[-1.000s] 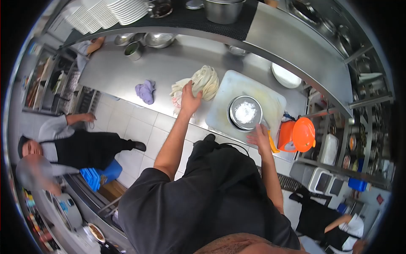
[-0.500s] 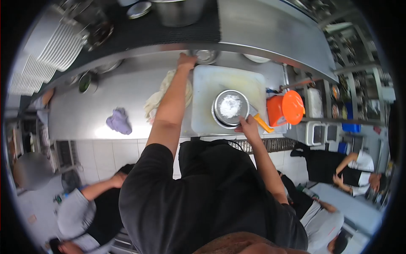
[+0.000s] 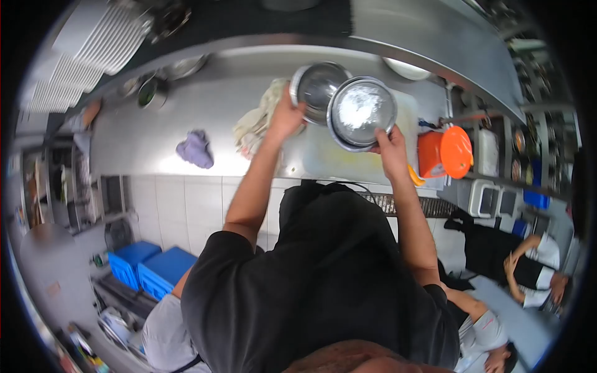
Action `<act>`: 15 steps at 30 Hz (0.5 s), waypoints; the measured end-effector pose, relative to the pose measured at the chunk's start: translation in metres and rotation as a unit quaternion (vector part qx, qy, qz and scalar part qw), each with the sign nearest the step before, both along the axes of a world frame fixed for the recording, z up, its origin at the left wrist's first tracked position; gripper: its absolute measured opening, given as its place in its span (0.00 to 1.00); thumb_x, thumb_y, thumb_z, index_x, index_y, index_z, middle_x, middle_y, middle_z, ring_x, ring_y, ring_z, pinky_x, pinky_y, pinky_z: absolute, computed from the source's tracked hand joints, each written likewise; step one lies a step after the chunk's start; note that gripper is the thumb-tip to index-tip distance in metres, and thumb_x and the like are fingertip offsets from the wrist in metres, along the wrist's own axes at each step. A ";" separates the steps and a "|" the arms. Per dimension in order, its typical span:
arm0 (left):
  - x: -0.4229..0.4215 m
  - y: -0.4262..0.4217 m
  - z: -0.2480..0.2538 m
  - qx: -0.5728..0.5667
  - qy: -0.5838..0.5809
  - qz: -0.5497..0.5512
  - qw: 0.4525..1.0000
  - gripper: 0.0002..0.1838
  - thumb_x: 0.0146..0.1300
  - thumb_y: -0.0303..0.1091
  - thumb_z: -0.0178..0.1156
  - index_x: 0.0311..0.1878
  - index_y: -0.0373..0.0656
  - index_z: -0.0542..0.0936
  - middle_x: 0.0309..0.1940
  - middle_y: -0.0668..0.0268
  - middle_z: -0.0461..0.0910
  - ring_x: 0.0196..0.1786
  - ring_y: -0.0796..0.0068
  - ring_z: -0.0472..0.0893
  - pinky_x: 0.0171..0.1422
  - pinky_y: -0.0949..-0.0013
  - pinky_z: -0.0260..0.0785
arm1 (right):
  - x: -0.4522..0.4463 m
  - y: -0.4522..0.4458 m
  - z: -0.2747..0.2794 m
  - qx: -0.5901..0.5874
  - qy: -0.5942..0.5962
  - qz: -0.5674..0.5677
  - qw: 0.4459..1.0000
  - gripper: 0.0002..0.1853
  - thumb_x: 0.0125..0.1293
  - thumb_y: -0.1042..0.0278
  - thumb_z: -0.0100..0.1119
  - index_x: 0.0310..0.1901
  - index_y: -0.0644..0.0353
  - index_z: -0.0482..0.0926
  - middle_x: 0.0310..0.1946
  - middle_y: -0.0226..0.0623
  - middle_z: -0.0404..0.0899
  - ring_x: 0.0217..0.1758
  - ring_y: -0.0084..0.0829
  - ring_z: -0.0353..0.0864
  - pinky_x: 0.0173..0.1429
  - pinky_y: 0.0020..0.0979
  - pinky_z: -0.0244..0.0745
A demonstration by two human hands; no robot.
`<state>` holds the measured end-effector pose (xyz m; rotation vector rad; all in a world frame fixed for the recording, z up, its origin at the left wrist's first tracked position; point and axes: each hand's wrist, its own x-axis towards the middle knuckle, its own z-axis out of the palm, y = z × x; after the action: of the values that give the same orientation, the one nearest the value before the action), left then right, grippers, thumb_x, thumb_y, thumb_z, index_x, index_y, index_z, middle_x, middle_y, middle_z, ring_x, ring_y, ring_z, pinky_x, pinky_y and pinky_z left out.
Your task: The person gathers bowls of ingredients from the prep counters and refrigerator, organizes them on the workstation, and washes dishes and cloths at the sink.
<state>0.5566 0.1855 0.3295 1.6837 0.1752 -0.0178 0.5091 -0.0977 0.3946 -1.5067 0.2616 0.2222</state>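
My left hand (image 3: 287, 118) grips the rim of an empty-looking metal bowl (image 3: 314, 93), tilted so its shiny inside shows. In my right hand (image 3: 392, 149) is a second round metal bowl (image 3: 362, 115), held by its near right rim; a bright white patch shows in it, and I cannot tell whether that is contents or glare. A doubled rim hints at another vessel under it. The two bowls overlap at their edges above a white cutting board (image 3: 339, 163). Beside my left wrist lies a crumpled cream cloth (image 3: 254, 127). A yellow handle (image 3: 415, 176) shows past my right forearm.
An orange tub (image 3: 429, 152) with a round orange piece (image 3: 457, 152) stands right of the board. A purple cloth (image 3: 195, 149) lies left on the steel counter (image 3: 143, 146). A shelf edge (image 3: 261, 51) runs behind, with stacked white plates (image 3: 106, 40). Other people stand behind me on both sides.
My left hand has drawn the empty-looking bowl from under the shelf toward me. My right hand has lifted the other bowl off the board, up and forward beside it.
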 end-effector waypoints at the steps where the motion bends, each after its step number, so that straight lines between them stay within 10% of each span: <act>1: -0.024 -0.006 0.026 0.023 0.048 -0.036 0.998 0.36 0.68 0.24 0.53 0.78 0.42 0.55 0.45 0.49 0.82 0.27 0.65 0.85 0.30 0.65 0.82 | 0.001 0.007 -0.004 -0.018 0.004 0.014 1.000 0.11 0.75 0.69 0.55 0.53 0.65 0.75 0.37 0.34 0.82 0.30 0.22 0.82 0.31 0.25 0.83; 8: -0.107 -0.024 0.016 -0.155 0.109 -0.042 0.981 0.31 0.73 0.31 0.53 0.78 0.43 0.61 0.52 0.55 0.81 0.38 0.70 0.85 0.37 0.67 0.83 | -0.017 0.020 -0.033 -0.150 0.001 0.056 0.987 0.16 0.71 0.64 0.60 0.53 0.64 0.73 0.37 0.38 0.79 0.27 0.24 0.77 0.28 0.27 0.75; 15: -0.114 -0.005 0.033 -0.345 0.145 -0.197 0.906 0.32 0.76 0.32 0.51 0.81 0.46 0.59 0.65 0.56 0.76 0.59 0.67 0.81 0.59 0.63 0.81 | -0.017 -0.013 -0.060 0.018 0.182 0.077 0.980 0.20 0.69 0.66 0.62 0.59 0.68 0.76 0.45 0.40 0.84 0.40 0.29 0.85 0.42 0.30 0.81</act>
<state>0.4426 0.1806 0.3628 0.9717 0.0361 -0.5743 0.4921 -0.1110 0.3350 -1.4454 0.4314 0.6262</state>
